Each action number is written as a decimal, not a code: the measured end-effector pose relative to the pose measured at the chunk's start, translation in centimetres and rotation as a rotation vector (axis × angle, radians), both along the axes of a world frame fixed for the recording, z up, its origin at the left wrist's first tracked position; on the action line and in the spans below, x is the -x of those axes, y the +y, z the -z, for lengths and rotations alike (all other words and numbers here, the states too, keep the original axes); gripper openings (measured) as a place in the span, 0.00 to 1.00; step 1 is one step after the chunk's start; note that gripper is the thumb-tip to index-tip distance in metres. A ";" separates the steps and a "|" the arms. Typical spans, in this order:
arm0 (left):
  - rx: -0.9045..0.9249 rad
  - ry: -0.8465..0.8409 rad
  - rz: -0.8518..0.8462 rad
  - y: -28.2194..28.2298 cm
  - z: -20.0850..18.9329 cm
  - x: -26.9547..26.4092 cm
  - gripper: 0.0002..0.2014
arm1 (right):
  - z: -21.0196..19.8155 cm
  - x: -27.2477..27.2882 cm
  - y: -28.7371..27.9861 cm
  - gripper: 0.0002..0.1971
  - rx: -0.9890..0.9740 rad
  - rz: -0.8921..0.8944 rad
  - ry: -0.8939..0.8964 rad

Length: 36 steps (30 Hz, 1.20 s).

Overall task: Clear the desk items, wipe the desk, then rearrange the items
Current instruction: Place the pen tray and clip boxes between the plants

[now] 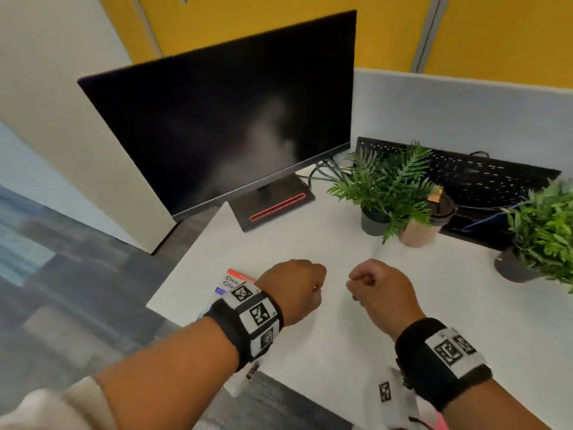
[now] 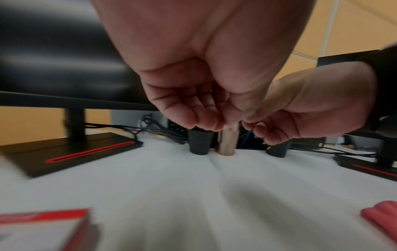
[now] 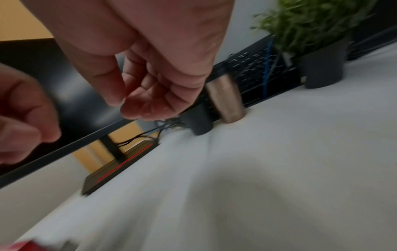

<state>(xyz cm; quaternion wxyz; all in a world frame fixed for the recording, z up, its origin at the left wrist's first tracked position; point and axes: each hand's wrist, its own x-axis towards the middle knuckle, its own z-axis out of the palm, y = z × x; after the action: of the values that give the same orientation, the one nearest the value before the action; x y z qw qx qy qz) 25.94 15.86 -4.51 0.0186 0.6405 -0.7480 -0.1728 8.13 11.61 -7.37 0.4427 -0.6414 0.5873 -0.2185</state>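
My left hand (image 1: 294, 290) and right hand (image 1: 375, 290) hover side by side over the near part of the white desk (image 1: 310, 243). Both have their fingers curled in and hold nothing. In the left wrist view the left hand (image 2: 193, 101) is curled with an empty palm and the right hand (image 2: 311, 115) is close beside it. The right wrist view shows the right hand (image 3: 150, 84) bent inward and empty. A red and white box (image 1: 232, 282) lies on the desk, partly hidden under my left wrist. A paper cup (image 1: 424, 225) with a black lid stands behind the hands.
A dark monitor (image 1: 232, 119) on a black base stands at the desk's left corner. One potted plant (image 1: 384, 187) is beside the cup, another (image 1: 545, 231) at the right edge. A black keyboard (image 1: 480, 175) leans against the partition. A red item (image 2: 382, 219) lies at the near right.
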 end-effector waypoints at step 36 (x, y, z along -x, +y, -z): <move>-0.208 -0.141 0.139 6.5 8.6 -17.6 0.17 | 7.1 -17.4 -5.5 0.21 0.179 -0.263 0.420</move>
<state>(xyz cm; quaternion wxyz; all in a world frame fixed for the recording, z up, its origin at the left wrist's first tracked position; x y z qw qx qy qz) 43.54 22.36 -13.14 -0.1126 0.5963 -0.7679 -0.2051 25.57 6.09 -14.52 0.2769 -0.7803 0.5562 -0.0721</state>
